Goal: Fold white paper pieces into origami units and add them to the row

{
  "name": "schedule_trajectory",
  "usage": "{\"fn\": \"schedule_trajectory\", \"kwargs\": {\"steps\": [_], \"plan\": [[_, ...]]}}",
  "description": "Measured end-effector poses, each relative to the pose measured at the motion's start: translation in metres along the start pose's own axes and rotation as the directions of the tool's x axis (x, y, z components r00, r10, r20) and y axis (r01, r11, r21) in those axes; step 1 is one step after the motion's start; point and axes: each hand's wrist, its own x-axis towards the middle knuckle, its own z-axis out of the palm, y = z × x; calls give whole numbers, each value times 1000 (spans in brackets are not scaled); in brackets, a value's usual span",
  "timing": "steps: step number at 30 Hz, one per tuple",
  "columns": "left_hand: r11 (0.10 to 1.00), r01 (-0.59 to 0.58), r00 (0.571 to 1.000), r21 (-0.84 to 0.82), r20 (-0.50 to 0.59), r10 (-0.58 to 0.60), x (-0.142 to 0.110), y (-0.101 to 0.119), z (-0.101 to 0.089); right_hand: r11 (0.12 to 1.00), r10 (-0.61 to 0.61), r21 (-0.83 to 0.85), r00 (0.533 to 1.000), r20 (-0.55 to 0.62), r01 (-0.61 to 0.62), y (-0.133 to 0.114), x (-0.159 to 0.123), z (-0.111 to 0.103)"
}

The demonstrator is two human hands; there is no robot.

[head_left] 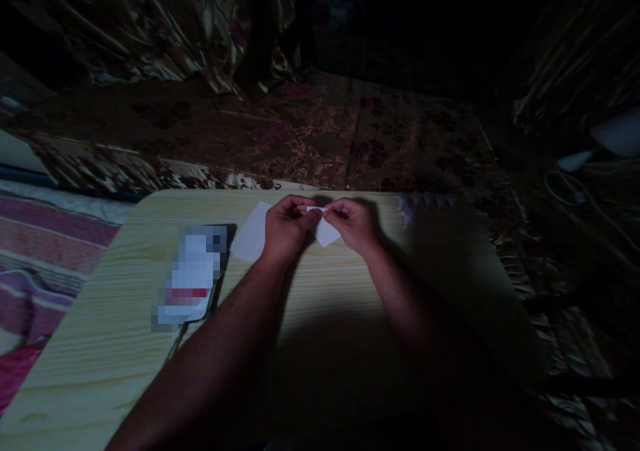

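Observation:
A small piece of white paper (324, 233), with a pointed lower corner, is pinched between both hands near the far edge of the table. My left hand (286, 228) grips its left side with thumb and fingers. On the opposite side, my right hand (353, 224) holds the upper right part, fingertips close to those of the left. Whether the paper is folded between the fingertips is hard to make out. Beside the left hand lies a larger sheet of white paper (249, 232), partly covered by that hand.
On the left of the wooden table (320, 298) lies a phone-like device (196, 271), pixelated, with a cable. Several small folded paper pieces (434, 201) line the far right edge. Patterned fabric (300, 124) lies beyond, striped cloth (40, 251) at left, a white cable (565, 191) at right.

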Motion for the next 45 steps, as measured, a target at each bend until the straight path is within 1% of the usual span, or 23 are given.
{"fn": "schedule_trajectory", "kwargs": {"steps": [5, 21, 31, 38, 45], "plan": [[1000, 3, 1000, -10, 0, -3, 0, 0, 0, 1000, -15, -6, 1000, 8, 15, 0, 0, -1], [1000, -1, 1000, 28, -18, 1, -1, 1, 2, 1000, 8, -29, 1000, 4, -8, -2, -1, 0], [999, -8, 1000, 40, -4, 8, -1, 1, 1, 999, -23, -40, 1000, 0, 23, -2, -1, -1], [999, -18, 1000, 45, 1, 18, -2, 2, 2, 999, -18, -45, 1000, 0, 17, -3, -2, -1], [995, -27, 1000, 93, -3, 28, -3, 3, 4, 997, -22, -77, 1000, -16, 20, -3, -2, -1]]}}
